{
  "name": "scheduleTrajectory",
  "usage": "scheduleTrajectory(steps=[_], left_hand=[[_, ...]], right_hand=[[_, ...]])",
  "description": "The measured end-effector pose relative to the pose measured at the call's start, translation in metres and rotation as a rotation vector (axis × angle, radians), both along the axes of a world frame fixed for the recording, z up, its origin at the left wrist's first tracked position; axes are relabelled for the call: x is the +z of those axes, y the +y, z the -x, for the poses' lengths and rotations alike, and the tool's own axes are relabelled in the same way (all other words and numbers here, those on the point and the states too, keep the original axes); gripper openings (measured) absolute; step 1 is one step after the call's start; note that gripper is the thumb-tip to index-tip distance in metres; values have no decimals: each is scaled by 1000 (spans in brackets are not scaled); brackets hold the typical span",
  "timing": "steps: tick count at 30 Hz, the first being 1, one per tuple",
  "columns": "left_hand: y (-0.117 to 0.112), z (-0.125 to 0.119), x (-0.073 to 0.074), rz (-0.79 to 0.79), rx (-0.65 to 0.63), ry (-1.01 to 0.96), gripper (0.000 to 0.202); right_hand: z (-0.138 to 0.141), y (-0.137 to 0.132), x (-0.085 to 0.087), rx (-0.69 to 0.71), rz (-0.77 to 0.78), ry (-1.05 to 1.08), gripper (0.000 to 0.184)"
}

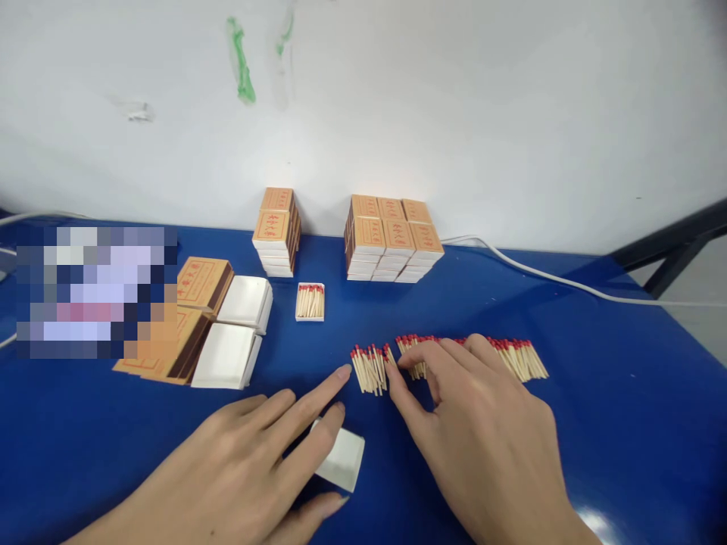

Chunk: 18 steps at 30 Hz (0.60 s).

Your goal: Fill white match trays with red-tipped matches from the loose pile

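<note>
My left hand (pixel 255 454) lies low on the blue table (pixel 625 393), its fingers around a small empty white matchbox tray (pixel 342 459); the index finger points toward a small bunch of red-tipped matches (pixel 371 367). My right hand (pixel 477 431) rests on the table with fingers spread, thumb and fingertips touching that bunch and the long row of loose matches (pixel 519 357) lying to its right. A filled open tray of matches (pixel 310 301) sits further back in the middle.
Two stacks of orange matchboxes (pixel 277 231) (pixel 391 238) stand against the white wall. Orange sleeves (pixel 201 281) and white empty trays (pixel 235 329) are piled at the left. A white cable (pixel 539 272) runs along the back right. A dark frame (pixel 675 246) stands at the far right.
</note>
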State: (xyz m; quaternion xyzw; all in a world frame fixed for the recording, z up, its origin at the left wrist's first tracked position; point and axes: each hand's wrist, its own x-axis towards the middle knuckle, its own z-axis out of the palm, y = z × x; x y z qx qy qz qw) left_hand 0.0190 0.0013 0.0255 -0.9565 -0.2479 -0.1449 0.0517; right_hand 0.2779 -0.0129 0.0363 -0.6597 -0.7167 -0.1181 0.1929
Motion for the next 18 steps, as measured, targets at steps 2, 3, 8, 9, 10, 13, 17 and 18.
scheduleTrajectory(steps=[2, 3, 8, 9, 10, 13, 17, 18], left_hand=[[0, 0, 0, 8, 5, 0, 44], [0, 0, -1, 12, 3, -1, 44], [-1, 1, -1, 16, 5, -10, 43], [-1, 1, -1, 18, 6, -10, 43], [0, 1, -1, 20, 4, -12, 43], [1, -1, -1, 20, 1, -17, 43], [1, 1, -2, 4, 0, -3, 43], [0, 1, -2, 3, -2, 2, 44]], right_hand=[[0, 0, 0, 1, 4, 6, 26], [0, 0, 0, 0, 7, 10, 26], [3, 3, -2, -18, 18, 19, 27], [3, 3, -2, -16, 17, 17, 27], [4, 4, -3, -13, 16, 15, 28], [5, 4, -3, 1, 19, 20, 28], [7, 3, -2, 12, 14, 44, 33], [7, 2, -1, 16, 15, 46, 34]])
